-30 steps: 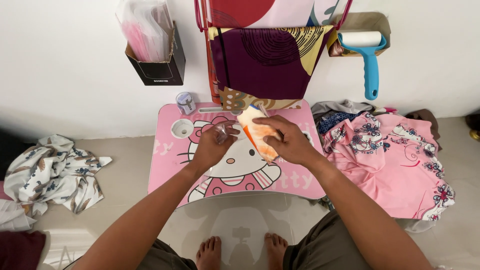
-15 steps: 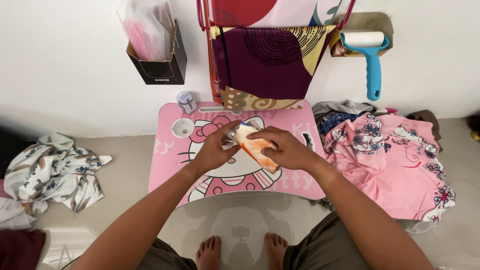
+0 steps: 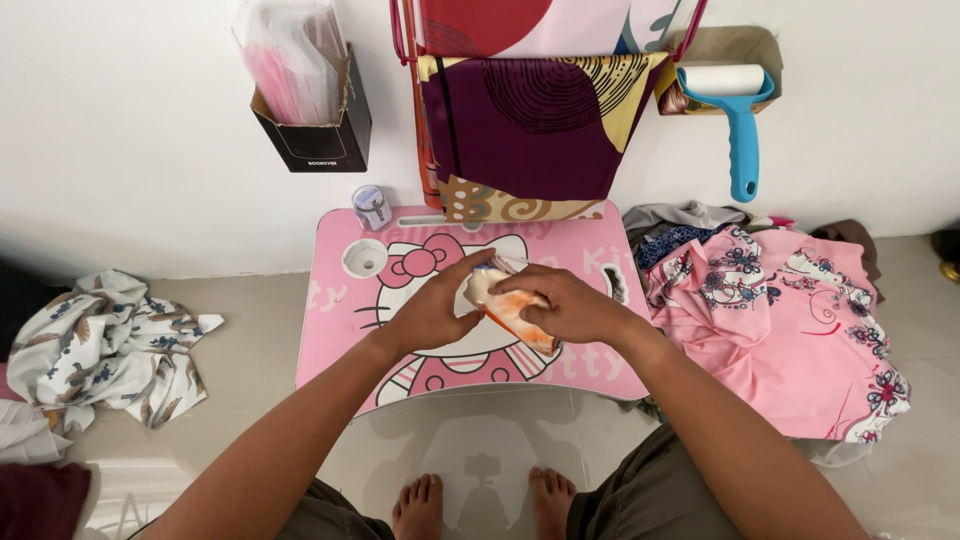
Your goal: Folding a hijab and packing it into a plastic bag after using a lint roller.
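Both hands meet over a small pink folding table [image 3: 340, 330] with a cartoon cat print. Between them is a small folded cloth [image 3: 503, 308], white with orange. My left hand [image 3: 435, 312] grips its left end and my right hand [image 3: 558, 305] covers its right side and top. The cloth is partly hidden by my fingers. It hovers just above or rests on the tabletop; I cannot tell which.
A small tape roll [image 3: 372, 207] stands at the table's back left, near a round cup hole [image 3: 365, 258]. Pink flowered fabric [image 3: 790, 320] is piled on the right, patterned cloth [image 3: 105, 340] lies on the floor left. A black wall box [image 3: 315, 140], hanging fabrics [image 3: 530, 120] and a blue lint roller [image 3: 738, 120] are on the wall.
The cloth has been folded smaller and brought lower toward the tabletop. My hands have closed in around it and shifted slightly nearer to me.
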